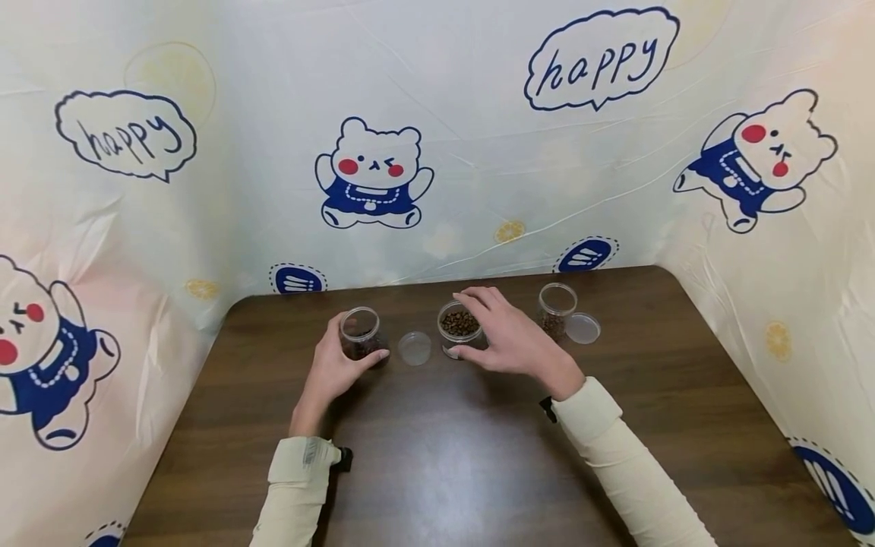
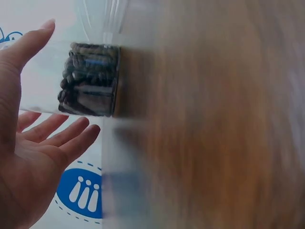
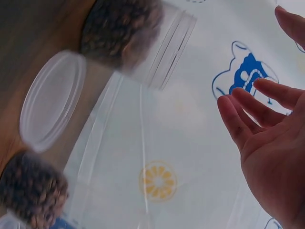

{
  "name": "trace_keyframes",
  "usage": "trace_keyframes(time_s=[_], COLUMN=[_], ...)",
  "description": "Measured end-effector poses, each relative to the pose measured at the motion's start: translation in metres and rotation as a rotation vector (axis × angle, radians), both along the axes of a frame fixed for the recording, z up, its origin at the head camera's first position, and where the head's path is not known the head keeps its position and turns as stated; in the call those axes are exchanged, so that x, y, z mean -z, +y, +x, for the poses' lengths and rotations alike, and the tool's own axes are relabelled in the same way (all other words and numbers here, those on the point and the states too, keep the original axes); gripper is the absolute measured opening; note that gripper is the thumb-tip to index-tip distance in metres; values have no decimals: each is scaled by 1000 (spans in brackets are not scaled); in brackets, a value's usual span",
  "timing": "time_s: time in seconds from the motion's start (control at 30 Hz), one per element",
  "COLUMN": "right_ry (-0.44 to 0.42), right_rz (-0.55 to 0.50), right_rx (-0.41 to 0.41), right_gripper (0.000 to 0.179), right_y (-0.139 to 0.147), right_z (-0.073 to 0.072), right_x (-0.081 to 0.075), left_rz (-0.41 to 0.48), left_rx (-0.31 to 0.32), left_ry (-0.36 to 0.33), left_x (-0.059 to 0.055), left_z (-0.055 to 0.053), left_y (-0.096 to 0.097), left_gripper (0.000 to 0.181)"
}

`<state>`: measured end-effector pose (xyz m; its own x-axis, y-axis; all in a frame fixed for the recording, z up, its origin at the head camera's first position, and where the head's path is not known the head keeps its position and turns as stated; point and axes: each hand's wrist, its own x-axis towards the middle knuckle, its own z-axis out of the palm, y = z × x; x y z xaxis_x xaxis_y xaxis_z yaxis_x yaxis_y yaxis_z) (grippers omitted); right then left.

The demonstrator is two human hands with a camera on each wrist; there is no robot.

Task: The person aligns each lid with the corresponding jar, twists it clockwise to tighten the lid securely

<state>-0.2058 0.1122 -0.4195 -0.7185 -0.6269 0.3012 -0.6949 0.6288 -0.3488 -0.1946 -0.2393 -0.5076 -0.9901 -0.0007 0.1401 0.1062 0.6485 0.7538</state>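
Three clear jars hold beans. My left hand [image 1: 335, 363] is placed around the left jar [image 1: 360, 325] of dark beans; in the left wrist view its thumb and fingers are extended either side of that jar [image 2: 93, 78], and contact is unclear. The right hand [image 1: 509, 334] spreads its thumb and fingers at the middle jar [image 1: 451, 346], which holds brown coffee beans. From the right wrist, this hand [image 3: 271, 138] appears with its fingers loosely extended, apart from a bean-filled jar [image 3: 121, 36]. All three jars are uncovered.
One clear lid [image 1: 414, 348] lies between the left and middle jars. Another lid [image 1: 583, 328] is beside the right jar [image 1: 555, 308]. The brown wooden table [image 1: 465, 456] meets a printed cloth backdrop [image 1: 478, 190] behind the jars.
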Motion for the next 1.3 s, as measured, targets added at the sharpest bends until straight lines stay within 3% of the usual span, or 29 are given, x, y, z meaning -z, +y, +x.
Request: trace_keyframes(time_s=[0.23, 0.67, 0.87, 1.3], right_ry=[-32, -112, -183, -249], right_rz=[17, 88, 156, 273], right_rx=[-29, -45, -1, 106], right_gripper=[81, 74, 75, 73], right_y=[-26, -76, -97, -132], right_z=[5, 8, 7, 0], right_x=[1, 13, 20, 44], left_rz=[46, 103, 110, 106], left_rx=[-28, 9, 9, 10], left_ry=[0, 26, 12, -16], left_x=[-1, -3, -5, -1], left_z=[0, -1, 0, 0], left_y=[4, 5, 2, -2], left_gripper=[101, 84, 81, 78])
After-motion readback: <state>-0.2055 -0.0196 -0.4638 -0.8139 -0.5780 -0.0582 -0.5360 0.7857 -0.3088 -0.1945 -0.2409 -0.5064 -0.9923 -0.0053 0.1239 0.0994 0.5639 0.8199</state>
